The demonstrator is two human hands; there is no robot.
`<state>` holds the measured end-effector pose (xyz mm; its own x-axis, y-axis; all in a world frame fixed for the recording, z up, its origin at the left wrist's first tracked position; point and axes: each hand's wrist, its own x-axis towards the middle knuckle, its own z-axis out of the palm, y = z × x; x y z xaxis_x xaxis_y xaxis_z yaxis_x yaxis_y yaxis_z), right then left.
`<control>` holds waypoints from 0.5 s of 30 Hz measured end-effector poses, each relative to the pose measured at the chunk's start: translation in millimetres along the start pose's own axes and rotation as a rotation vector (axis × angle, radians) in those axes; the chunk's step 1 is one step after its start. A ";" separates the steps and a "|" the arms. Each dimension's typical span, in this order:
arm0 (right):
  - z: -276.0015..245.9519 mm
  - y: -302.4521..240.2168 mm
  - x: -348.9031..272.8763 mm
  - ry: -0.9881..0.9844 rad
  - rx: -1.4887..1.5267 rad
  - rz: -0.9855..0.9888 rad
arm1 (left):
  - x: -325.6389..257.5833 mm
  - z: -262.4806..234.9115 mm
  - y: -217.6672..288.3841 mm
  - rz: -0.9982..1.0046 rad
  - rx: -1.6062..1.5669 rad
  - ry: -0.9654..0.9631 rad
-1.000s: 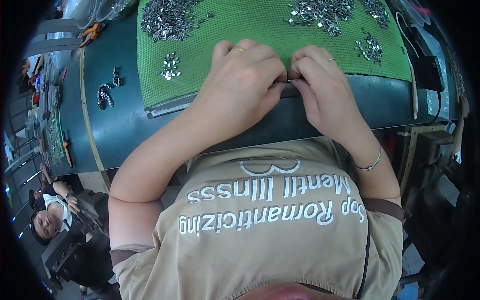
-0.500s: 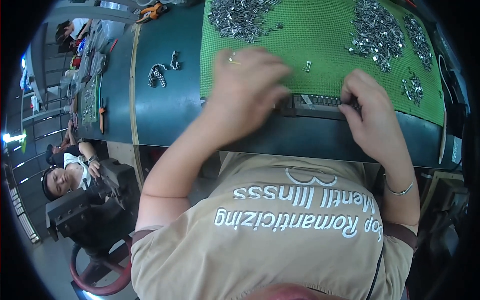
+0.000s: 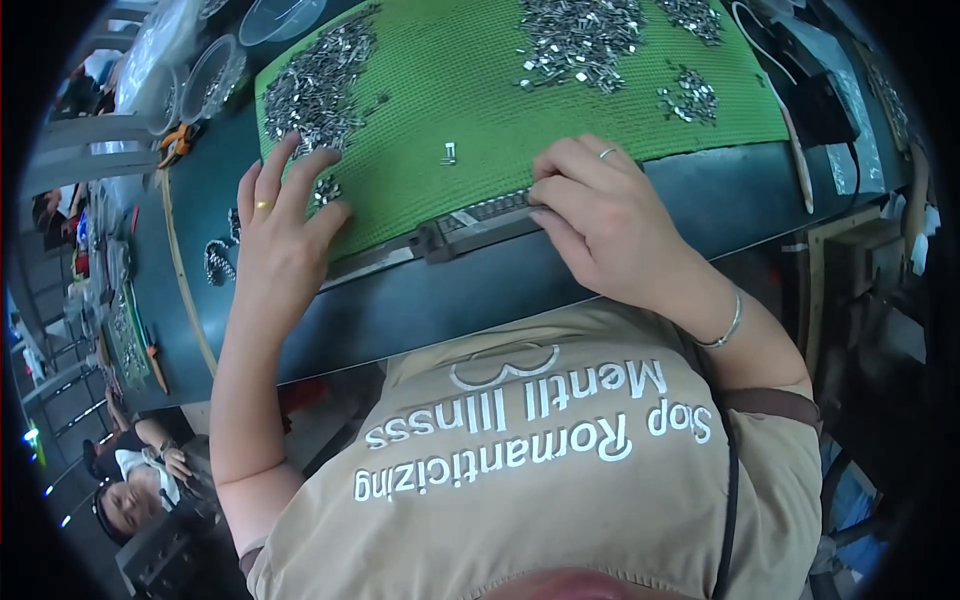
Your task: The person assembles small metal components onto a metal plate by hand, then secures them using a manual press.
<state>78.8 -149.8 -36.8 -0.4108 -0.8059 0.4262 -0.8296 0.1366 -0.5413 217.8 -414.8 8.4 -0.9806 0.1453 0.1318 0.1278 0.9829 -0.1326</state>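
Observation:
My left hand hovers with spread fingers at the left side of the green mat, holding nothing I can see. Its fingertips are nearest to a small cluster of metal pieces and the front of a large heap of small metal parts. My right hand has its fingers bent and closed at the right end of a long dark metal jig along the mat's front edge. Small metal pieces sit in a row in the jig. The fingers hide that end.
A lone metal piece lies mid-mat; another heap and smaller piles are farther right. Left are a metal chain, clear plastic tubs and orange-handled pliers. A black box stands right. Another person sits at lower left.
My left hand has moved left from beside the jig toward the heap, its fingers now spread. My right hand stays at the jig's right end. The whole view has shifted and tilted.

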 end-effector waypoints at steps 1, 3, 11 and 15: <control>0.9 -1.8 -1.0 0.023 0.054 0.012 | -2.1 0.9 2.2 0.004 0.056 -0.011; -0.4 -2.1 4.0 -0.013 0.054 0.082 | -1.9 1.0 6.2 0.005 0.109 -0.029; -11.3 12.2 21.2 -0.186 0.211 0.263 | 41.3 9.5 72.6 -0.091 -0.711 0.174; -27.3 20.8 15.9 -0.150 0.302 0.156 | 59.3 21.8 100.0 -0.076 -0.731 0.185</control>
<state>44.6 -144.0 -21.5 -0.4452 -0.8674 0.2224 -0.6032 0.1070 -0.7904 169.2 -310.4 -18.5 -0.9580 0.0269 0.2857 0.1898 0.8061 0.5605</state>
